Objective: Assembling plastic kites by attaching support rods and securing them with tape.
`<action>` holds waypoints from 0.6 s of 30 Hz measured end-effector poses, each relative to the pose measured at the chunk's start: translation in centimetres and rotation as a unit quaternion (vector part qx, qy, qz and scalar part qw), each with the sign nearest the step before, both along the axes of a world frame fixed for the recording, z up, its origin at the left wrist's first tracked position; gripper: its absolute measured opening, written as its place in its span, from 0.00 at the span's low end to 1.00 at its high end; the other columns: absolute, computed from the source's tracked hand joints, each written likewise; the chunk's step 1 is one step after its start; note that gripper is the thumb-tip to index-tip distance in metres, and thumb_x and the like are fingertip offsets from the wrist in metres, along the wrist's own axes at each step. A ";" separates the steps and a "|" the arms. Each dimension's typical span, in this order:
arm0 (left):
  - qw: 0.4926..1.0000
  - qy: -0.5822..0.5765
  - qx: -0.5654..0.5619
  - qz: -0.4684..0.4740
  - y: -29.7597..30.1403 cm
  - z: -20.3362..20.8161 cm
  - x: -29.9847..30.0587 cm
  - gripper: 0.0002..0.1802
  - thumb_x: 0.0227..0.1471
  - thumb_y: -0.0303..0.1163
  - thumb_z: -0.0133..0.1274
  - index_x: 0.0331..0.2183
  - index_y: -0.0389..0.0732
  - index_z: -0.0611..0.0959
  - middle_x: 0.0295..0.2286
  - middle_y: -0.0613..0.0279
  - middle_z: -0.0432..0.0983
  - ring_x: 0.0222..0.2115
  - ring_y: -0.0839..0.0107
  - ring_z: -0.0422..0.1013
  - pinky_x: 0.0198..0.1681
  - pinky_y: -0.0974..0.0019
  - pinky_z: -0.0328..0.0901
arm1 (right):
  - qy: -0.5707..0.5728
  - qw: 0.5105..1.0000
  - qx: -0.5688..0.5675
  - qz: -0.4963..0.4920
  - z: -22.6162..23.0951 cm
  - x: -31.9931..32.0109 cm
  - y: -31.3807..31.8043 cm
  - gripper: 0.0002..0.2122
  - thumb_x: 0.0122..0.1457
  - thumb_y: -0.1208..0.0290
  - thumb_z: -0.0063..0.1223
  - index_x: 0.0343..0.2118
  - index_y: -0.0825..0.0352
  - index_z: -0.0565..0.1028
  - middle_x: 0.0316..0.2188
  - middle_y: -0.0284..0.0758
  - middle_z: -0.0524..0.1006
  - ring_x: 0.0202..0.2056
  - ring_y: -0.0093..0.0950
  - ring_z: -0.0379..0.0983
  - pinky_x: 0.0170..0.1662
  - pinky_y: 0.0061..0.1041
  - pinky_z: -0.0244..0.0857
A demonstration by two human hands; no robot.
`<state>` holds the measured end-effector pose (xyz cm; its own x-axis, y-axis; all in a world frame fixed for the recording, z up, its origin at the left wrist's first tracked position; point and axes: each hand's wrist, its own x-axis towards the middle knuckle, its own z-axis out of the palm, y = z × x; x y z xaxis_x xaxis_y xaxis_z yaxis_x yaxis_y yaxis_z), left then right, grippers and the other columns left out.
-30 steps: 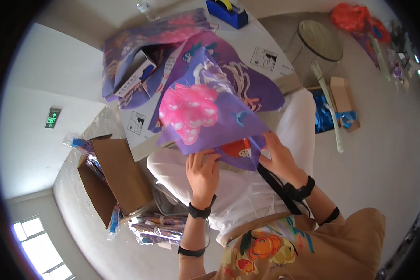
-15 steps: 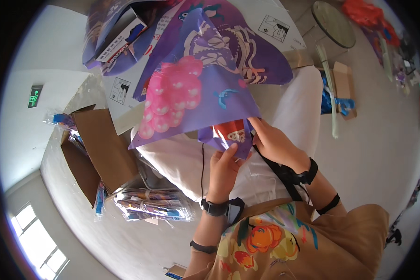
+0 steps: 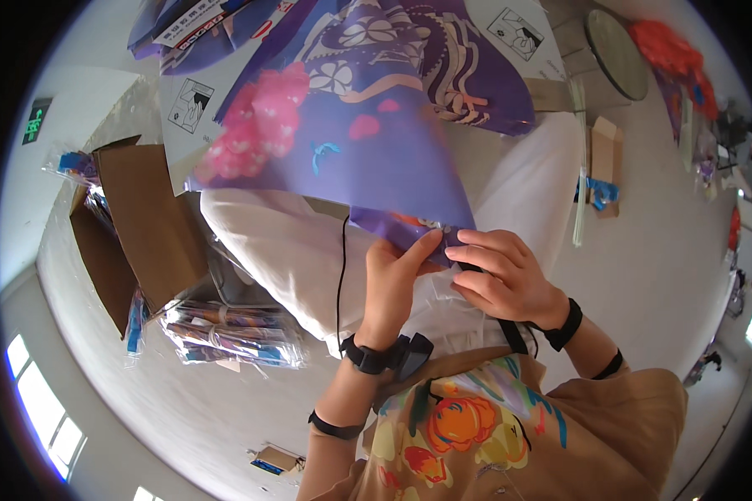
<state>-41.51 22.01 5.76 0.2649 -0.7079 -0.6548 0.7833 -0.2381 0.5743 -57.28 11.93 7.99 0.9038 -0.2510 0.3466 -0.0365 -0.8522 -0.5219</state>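
A purple printed sheet [image 3: 393, 159], thin and floppy like kite cloth, lies across my lap and the box in front of me. It bears pink balloon shapes and a small blue bird. My left hand [image 3: 393, 280] is closed, thumb and fingers pinching the sheet's folded near edge. An orange-and-white patch [image 3: 418, 221] shows in that fold, mostly covered. My right hand [image 3: 510, 271] is beside it at the near corner, fingers stretched and apart, the fingertips close to or touching the edge. Nothing shows gripped in it.
A white box [image 3: 196, 100] under the sheet carries more purple printed pieces [image 3: 301, 29]. To the left stand an open brown carton [image 3: 154, 225] and plastic-wrapped bundles [image 3: 234, 334]. At the right are a round stool [image 3: 617, 54], thin pale rods [image 3: 581, 167] and a small carton [image 3: 606, 159].
The sheet's raised part has sunk and spread left. My right hand's fingers have come out from under the edge and spread beside my left hand, which keeps its pinch. The view has shifted.
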 end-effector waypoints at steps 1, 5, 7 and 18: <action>1.000 -0.001 0.001 -0.005 0.1 -0.1 0.1 0.11 0.56 0.28 0.56 0.40 0.32 0.79 0.33 0.60 0.79 0.32 0.75 0.76 0.33 0.71 0.73 | 0.007 1.000 -0.008 0.006 0.4 0.1 -0.1 0.12 0.45 0.76 0.64 0.32 0.62 0.73 0.49 0.35 0.74 0.53 0.35 0.70 0.48 0.33 0.67; 1.000 -0.010 0.006 -0.004 0.1 -0.4 0.0 0.10 0.55 0.28 0.57 0.38 0.33 0.79 0.32 0.61 0.79 0.30 0.76 0.76 0.32 0.72 0.73 | 0.000 1.000 0.021 -0.009 1.0 0.6 -0.3 0.10 0.46 0.76 0.63 0.30 0.62 0.73 0.47 0.34 0.74 0.53 0.35 0.70 0.47 0.34 0.66; 1.000 -0.008 0.004 0.001 0.1 -0.6 -0.1 0.10 0.55 0.28 0.57 0.37 0.33 0.79 0.32 0.61 0.79 0.30 0.76 0.76 0.32 0.72 0.73 | 0.019 0.997 0.058 -0.044 1.2 1.0 -0.3 0.10 0.46 0.77 0.63 0.30 0.62 0.74 0.46 0.34 0.75 0.51 0.36 0.70 0.48 0.34 0.64; 0.999 -0.029 0.012 -0.019 -0.4 0.0 -0.1 0.11 0.55 0.28 0.57 0.37 0.32 0.79 0.32 0.60 0.80 0.30 0.75 0.77 0.30 0.72 0.74 | 0.042 0.991 0.066 -0.112 1.1 1.6 -0.5 0.08 0.46 0.78 0.63 0.28 0.64 0.73 0.44 0.35 0.75 0.49 0.38 0.71 0.49 0.34 0.63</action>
<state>-41.66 21.61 5.73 0.2760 -0.7031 -0.6554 0.7388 -0.2809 0.6125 -55.65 11.39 9.14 0.8449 -0.4857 0.2242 -0.2638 -0.7429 -0.6153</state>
